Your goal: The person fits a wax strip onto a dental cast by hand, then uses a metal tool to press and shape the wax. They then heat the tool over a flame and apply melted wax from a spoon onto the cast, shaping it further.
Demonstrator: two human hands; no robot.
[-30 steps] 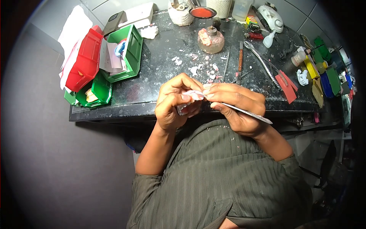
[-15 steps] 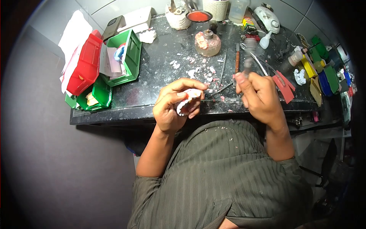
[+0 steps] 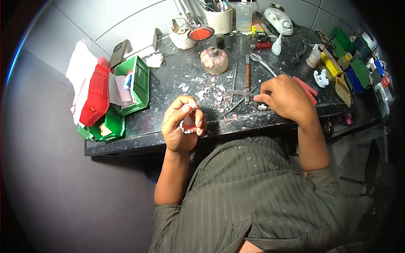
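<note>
My left hand (image 3: 174, 128) is closed around a small white and pink dental model (image 3: 188, 127), held up just off the bench's front edge; the fingers cover part of it. Low over the bench, my right hand (image 3: 289, 99) pinches the end of a flat metal spatula (image 3: 241, 92), its blade pointing left. The blade lies across the lower part of a brown-handled wax knife (image 3: 247, 76). Thin metal tools and pink wax scraps lie around it. A curved metal instrument (image 3: 265, 65) and pink wax sheets (image 3: 310, 90) are near my right hand.
A glass spirit lamp (image 3: 218, 64) stands behind the scraps. Green (image 3: 142, 84) and red bins (image 3: 93, 95) are at left. A red-filled dish (image 3: 201, 33), white woven pot (image 3: 219, 21) and plastic bottle (image 3: 244, 17) stand at the back. Boxes and clutter fill the right side.
My right hand has lowered the spatula from a blurred upright position to lie flat over the bench tools. My left hand has turned the dental model slightly. The whole view has shifted.
</note>
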